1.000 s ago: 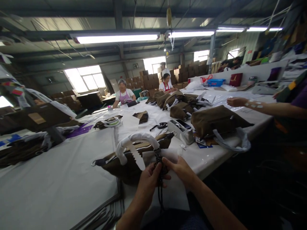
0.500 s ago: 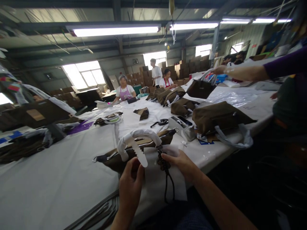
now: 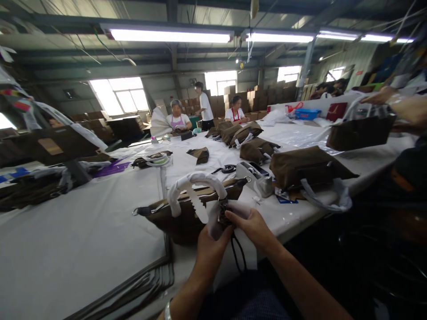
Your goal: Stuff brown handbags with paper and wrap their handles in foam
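In front of me an olive-brown handbag lies on the table, its zip edge up and its arched handle wrapped in white. A toothed white strip hangs beside the handle. From the handle's right end dangles a dark braided charm with a black cord loop below. My left hand is closed on a thin white sheet at the charm's left side. With the thumb over the charm, my right hand pinches it together with the sheet behind it.
Several brown bags line the table's right side, near a grey tape dispenser. Dark strips lie at the near left. At right, a co-worker's hand holds another bag. More people sit or stand at the back.
My left hand has left the toothed strip and moved right to the sheet beside the charm. The sheet is now folded up around it. The co-worker's bag has moved right and nearer.
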Available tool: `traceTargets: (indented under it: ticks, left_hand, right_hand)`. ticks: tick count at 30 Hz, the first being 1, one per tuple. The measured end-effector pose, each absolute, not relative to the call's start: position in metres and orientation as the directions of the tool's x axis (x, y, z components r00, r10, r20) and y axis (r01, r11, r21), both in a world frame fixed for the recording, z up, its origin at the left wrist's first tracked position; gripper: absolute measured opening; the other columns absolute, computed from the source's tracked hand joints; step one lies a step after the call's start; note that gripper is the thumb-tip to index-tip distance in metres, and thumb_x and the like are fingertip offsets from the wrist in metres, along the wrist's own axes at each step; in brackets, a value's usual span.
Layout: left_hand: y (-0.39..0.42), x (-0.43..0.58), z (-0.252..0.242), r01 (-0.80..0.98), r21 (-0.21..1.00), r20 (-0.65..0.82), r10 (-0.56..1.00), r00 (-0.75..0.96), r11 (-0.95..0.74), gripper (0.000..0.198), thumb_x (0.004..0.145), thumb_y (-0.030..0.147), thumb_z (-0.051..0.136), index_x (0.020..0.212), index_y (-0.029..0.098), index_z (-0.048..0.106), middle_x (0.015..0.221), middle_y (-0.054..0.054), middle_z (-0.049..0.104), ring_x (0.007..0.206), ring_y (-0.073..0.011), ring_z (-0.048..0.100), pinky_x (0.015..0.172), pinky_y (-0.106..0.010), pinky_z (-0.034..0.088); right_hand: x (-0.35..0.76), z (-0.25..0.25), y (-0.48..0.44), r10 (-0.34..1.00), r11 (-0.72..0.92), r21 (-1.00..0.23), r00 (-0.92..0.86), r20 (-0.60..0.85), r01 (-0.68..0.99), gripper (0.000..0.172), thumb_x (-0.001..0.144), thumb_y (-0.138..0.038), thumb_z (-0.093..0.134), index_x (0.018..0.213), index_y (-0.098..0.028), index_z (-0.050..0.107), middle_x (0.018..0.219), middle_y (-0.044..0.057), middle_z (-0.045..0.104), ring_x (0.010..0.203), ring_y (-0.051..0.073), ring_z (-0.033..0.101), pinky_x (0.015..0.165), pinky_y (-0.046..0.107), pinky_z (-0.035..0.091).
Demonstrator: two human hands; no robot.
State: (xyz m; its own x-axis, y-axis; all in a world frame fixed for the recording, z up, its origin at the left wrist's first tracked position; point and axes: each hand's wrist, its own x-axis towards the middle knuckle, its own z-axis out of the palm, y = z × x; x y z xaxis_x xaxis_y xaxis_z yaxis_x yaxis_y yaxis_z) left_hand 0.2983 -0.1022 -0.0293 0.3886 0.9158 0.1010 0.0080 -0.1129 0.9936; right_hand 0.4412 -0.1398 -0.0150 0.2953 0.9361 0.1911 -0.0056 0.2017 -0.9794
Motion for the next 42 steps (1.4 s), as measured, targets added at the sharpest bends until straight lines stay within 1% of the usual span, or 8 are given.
traceTargets:
  ticks: [3, 8, 11, 14, 20, 24, 34, 42]
  left_hand:
    - [-0.101, 0.297, -0.032, 0.028, 0.992, 0.101, 0.926, 0.364, -0.119, 0.045, 0.074, 0.039, 0.081, 0.113, 0.017, 0.073, 0.111, -0.009, 0.077, 0.11, -0.0318, 0.069, 0.099, -0.041, 0.052]
    - [-0.103, 0.287, -0.016, -0.078, 0.997, 0.033, 0.899, 0.436, 0.001, 0.053, 0.072, 0.038, 0.082, 0.119, 0.016, 0.071, 0.12, -0.01, 0.074, 0.121, -0.0323, 0.064, 0.106, -0.042, 0.048]
    - [-0.104, 0.284, -0.012, -0.097, 0.993, -0.016, 0.884, 0.468, 0.069, 0.056, 0.073, 0.039, 0.081, 0.123, 0.017, 0.069, 0.12, -0.01, 0.074, 0.119, -0.0325, 0.065, 0.106, -0.043, 0.049]
    - [-0.104, 0.285, -0.017, -0.043, 0.999, 0.006, 0.885, 0.466, 0.016, 0.057, 0.077, 0.041, 0.078, 0.127, 0.017, 0.067, 0.122, -0.01, 0.073, 0.122, -0.0339, 0.063, 0.107, -0.043, 0.048]
    - [-0.109, 0.289, -0.028, 0.07, 0.973, 0.16, 0.865, 0.475, -0.218, 0.047, 0.095, 0.039, 0.053, 0.135, 0.014, 0.059, 0.135, -0.011, 0.065, 0.134, -0.0304, 0.053, 0.115, -0.042, 0.038]
    - [-0.114, 0.289, -0.026, 0.075, 0.952, 0.223, 0.836, 0.502, -0.298, 0.055, 0.102, 0.046, 0.037, 0.143, 0.012, 0.049, 0.147, -0.015, 0.054, 0.142, -0.0273, 0.043, 0.12, -0.041, 0.031]
    - [-0.104, 0.28, -0.019, 0.307, 0.783, 0.309, 0.767, 0.562, -0.541, 0.052, 0.099, 0.022, 0.041, 0.15, 0.014, 0.041, 0.14, -0.014, 0.061, 0.132, -0.025, 0.056, 0.112, -0.039, 0.043]
    - [-0.107, 0.283, -0.037, 0.659, 0.357, 0.533, 0.723, 0.439, -0.663, 0.053, 0.099, 0.018, 0.042, 0.152, 0.014, 0.039, 0.149, -0.018, 0.051, 0.133, -0.0328, 0.054, 0.103, -0.046, 0.052]
  right_hand:
    - [0.453, -0.015, -0.146, 0.953, 0.141, -0.985, 0.255, 0.163, 0.103, 0.04, 0.082, -0.049, 0.076, 0.111, -0.021, 0.076, 0.114, 0.007, 0.074, 0.113, 0.031, 0.066, 0.106, 0.046, 0.047]
    - [0.473, -0.034, -0.161, 0.998, 0.009, -0.857, 0.053, -0.022, -0.515, 0.055, 0.09, -0.066, 0.056, 0.116, -0.02, 0.071, 0.105, 0.011, 0.076, 0.101, 0.031, 0.071, 0.088, 0.045, 0.056]
    - [0.464, -0.055, -0.16, 0.987, 0.047, -0.802, 0.152, -0.055, -0.596, 0.041, 0.08, -0.046, 0.077, 0.111, -0.021, 0.072, 0.092, 0.007, 0.077, 0.082, 0.026, 0.073, 0.075, 0.037, 0.058]
    - [0.445, -0.068, -0.153, 0.957, 0.136, -0.85, 0.289, -0.02, -0.51, 0.043, 0.071, -0.033, 0.085, 0.11, -0.022, 0.071, 0.091, 0.005, 0.077, 0.076, 0.024, 0.072, 0.067, 0.033, 0.058]
    - [0.414, -0.062, -0.14, 0.735, 0.373, -0.927, 0.624, 0.264, -0.047, 0.04, 0.087, -0.051, 0.067, 0.112, -0.02, 0.067, 0.113, 0.009, 0.071, 0.106, 0.025, 0.065, 0.091, 0.034, 0.054]
    - [0.406, -0.058, -0.139, 0.697, 0.282, -0.94, 0.634, 0.337, 0.19, 0.036, 0.091, -0.048, 0.063, 0.114, -0.021, 0.06, 0.105, 0.008, 0.07, 0.094, 0.021, 0.067, 0.074, 0.028, 0.056]
    - [0.426, -0.043, -0.136, 0.802, 0.205, -0.944, 0.509, 0.313, 0.258, 0.035, 0.089, -0.053, 0.063, 0.091, -0.018, 0.066, 0.086, 0.005, 0.069, 0.081, 0.019, 0.064, 0.068, 0.026, 0.049]
    - [0.408, -0.049, -0.128, 0.724, 0.214, -0.943, 0.607, 0.328, 0.253, 0.041, 0.084, -0.052, 0.069, 0.067, -0.019, 0.051, 0.06, -0.005, 0.043, 0.057, 0.011, 0.039, 0.052, 0.023, 0.034]
